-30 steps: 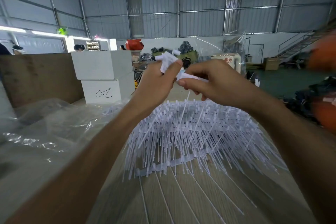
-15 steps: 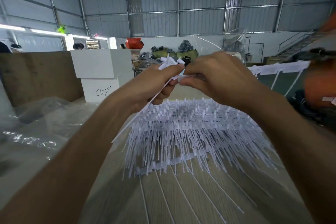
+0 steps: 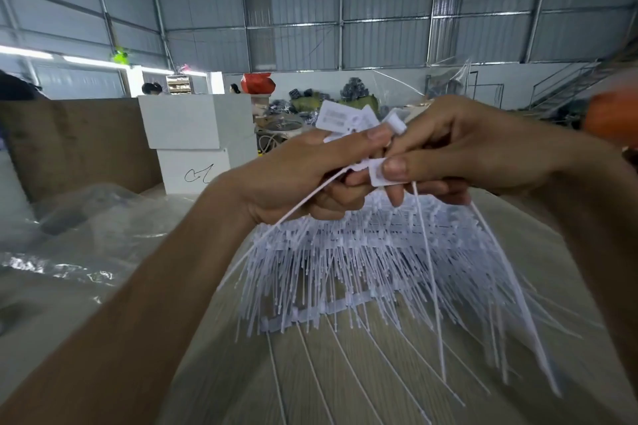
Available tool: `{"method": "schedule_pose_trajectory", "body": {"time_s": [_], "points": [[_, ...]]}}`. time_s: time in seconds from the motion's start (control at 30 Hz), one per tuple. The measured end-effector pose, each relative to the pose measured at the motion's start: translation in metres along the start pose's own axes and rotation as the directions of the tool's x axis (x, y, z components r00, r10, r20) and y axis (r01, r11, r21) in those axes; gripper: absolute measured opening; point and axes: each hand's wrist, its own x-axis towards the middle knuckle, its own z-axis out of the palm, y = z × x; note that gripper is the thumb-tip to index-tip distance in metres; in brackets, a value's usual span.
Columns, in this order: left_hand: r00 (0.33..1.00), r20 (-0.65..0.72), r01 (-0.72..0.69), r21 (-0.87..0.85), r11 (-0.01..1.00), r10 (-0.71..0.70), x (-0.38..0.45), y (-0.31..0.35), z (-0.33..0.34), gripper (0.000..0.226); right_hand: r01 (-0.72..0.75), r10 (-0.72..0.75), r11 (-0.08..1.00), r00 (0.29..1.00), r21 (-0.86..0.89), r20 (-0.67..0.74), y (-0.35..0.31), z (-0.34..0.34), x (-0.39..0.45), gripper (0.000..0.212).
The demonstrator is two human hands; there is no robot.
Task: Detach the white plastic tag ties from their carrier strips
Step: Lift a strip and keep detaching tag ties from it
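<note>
Both hands are raised together at chest height above the table. My left hand (image 3: 303,176) grips a bunch of detached white tag ties (image 3: 345,119); their flat heads stick up above my fingers and one thin tail slants down to the left. My right hand (image 3: 459,148) pinches the flat head of a white tag tie (image 3: 377,176) between thumb and fingers. Long tails hang down from it. Below the hands lies a big pile of tag ties on carrier strips (image 3: 345,266), with one strip (image 3: 310,314) along its near edge.
The pile rests on a wood-grain table (image 3: 345,383). Crumpled clear plastic sheeting (image 3: 79,245) covers the left side. White boxes (image 3: 193,141) and a brown board (image 3: 69,141) stand behind it. An orange blurred object (image 3: 611,117) is at the right edge. People are far back.
Both hands have come closer to the camera. The strip seen out to the right half a second ago is gone from there, and long tails now hang below my right hand.
</note>
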Motion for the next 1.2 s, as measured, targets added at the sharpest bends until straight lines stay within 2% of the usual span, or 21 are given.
{"method": "schedule_pose_trajectory", "body": {"time_s": [0.07,0.13,0.27,0.37,0.43,0.53,0.7,0.77,0.83,1.0,1.1,1.2], "points": [[0.993,0.113,-0.026,-0.066,0.998,0.033,-0.002,0.002,0.0,0.043,-0.007,0.005,1.0,0.997,0.028,0.072,0.0,-0.002,-0.004,0.023],[0.988,0.138,-0.049,-0.118,0.992,0.066,-0.004,0.003,-0.004,0.042,-0.038,0.034,0.999,0.994,0.039,0.1,0.002,-0.004,-0.007,0.023],[0.992,-0.079,-0.104,-0.059,0.993,0.099,0.002,-0.002,-0.011,0.047,-0.065,0.067,0.998,0.993,0.019,-0.101,0.013,-0.006,-0.005,0.025],[0.946,-0.322,-0.072,-0.074,0.995,0.044,0.006,-0.013,-0.015,0.049,-0.08,0.073,0.997,0.971,-0.022,-0.225,0.017,-0.004,0.0,0.028],[0.914,-0.406,-0.057,-0.133,0.989,-0.002,0.008,-0.019,-0.017,0.046,-0.106,0.085,0.992,0.966,-0.074,-0.245,0.017,-0.002,0.003,0.029],[0.891,-0.453,-0.018,-0.129,0.991,-0.043,0.01,-0.025,-0.022,0.042,-0.129,0.088,0.983,0.954,-0.129,-0.285,0.018,0.002,0.008,0.032],[0.871,-0.49,0.04,0.018,0.999,-0.026,0.017,-0.033,-0.022,0.014,-0.139,0.073,0.981,0.91,-0.133,-0.409,0.024,0.005,0.012,0.021],[0.847,-0.531,0.0,0.003,1.0,0.002,0.018,-0.033,-0.022,0.022,-0.167,0.089,0.971,0.917,-0.17,-0.388,0.026,0.004,0.012,0.016],[0.822,-0.568,-0.049,-0.025,0.999,0.026,0.018,-0.032,-0.023,0.029,-0.188,0.115,0.963,0.934,-0.191,-0.338,0.025,0.001,0.011,0.022],[0.784,-0.615,-0.066,0.051,0.997,0.083,0.016,-0.028,-0.023,0.039,-0.176,0.157,0.984,0.94,-0.037,-0.302,0.024,0.002,0.012,0.039],[0.788,-0.608,-0.095,0.036,0.995,0.097,0.019,-0.025,-0.019,0.04,-0.164,0.141,0.986,0.934,-0.042,-0.327,0.027,0.005,0.014,0.041],[0.781,-0.594,-0.109,0.178,0.978,0.195,0.019,-0.025,-0.016,0.036,-0.135,0.11,0.99,0.929,-0.047,-0.354,0.028,0.007,0.014,0.04]]}}
